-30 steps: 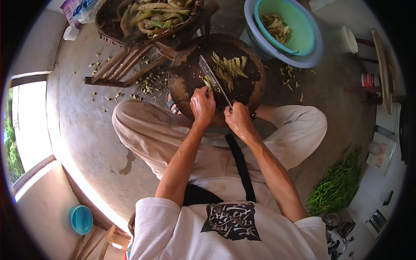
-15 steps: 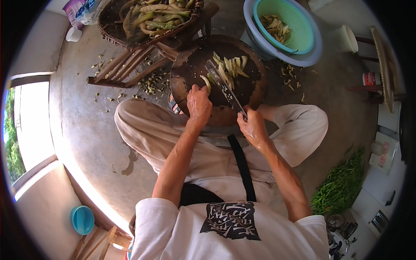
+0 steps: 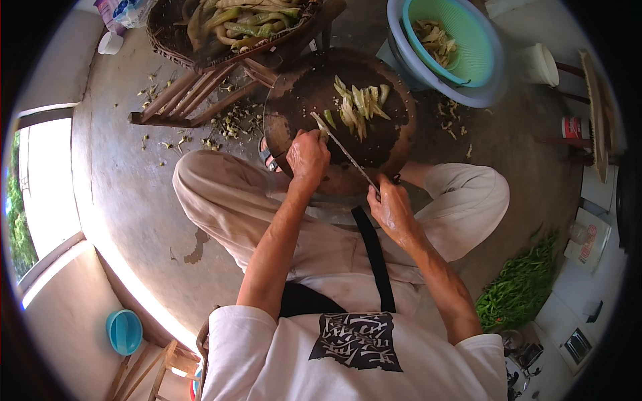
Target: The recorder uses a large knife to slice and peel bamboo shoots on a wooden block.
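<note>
On a round, dark wooden chopping block my left hand is closed over a pale green pepper, mostly hidden by the fingers. My right hand grips the handle of a long-bladed knife at the block's near right. The blade slants up and left, its far end right beside my left fingers. Just past the blade lies one short green pepper piece. Farther right, a row of sliced pepper strips rests on the block, with pale seeds scattered around.
A woven basket of whole peppers stands far left by a slatted wooden chair. At the far right, a green colander with cut pieces sits in a blue basin. Green chillies lie on the floor at right. Trimmings litter the floor.
The knife has moved left and nearer me, its far end now close to my left fingers. The strips on the block lie much as before.
</note>
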